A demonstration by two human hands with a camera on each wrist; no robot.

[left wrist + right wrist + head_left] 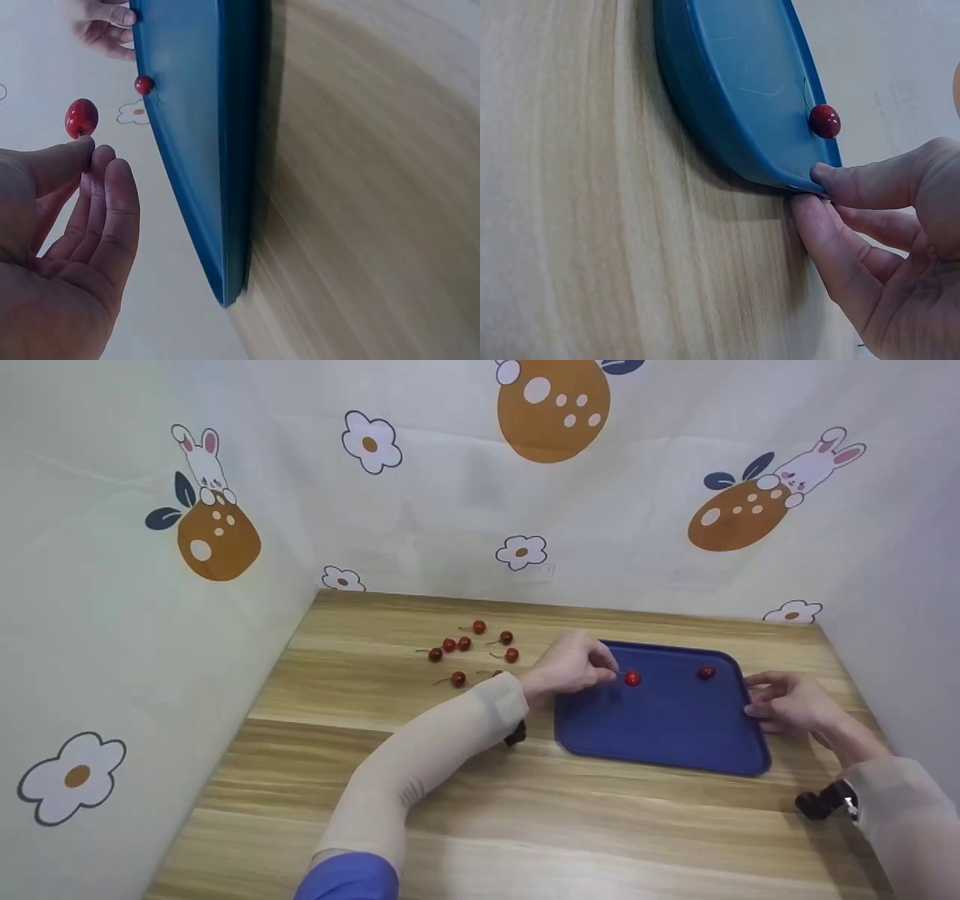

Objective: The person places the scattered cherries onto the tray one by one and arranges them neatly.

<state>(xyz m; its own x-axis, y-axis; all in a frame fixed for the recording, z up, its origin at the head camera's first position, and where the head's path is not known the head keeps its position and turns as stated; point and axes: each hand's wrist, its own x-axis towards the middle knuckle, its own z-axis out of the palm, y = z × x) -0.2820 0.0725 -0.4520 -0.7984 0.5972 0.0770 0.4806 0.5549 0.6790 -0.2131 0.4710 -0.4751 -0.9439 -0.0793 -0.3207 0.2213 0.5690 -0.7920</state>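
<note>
Cherry [632,678] held over the tray [660,727] by its stem [622,673].
Head: the left hand [574,664] pinches that stem; a loose pinch could drop the cherry, and its roundness send it rolling. Left wrist: glossy red skin, smooth blue plastic-looking tray, raised rim [236,150]. Right wrist: the right hand [907,232] grips the rim; a jerk could roll the second cherry [825,121]. Streaky wood-grain desk [592,225].
</note>
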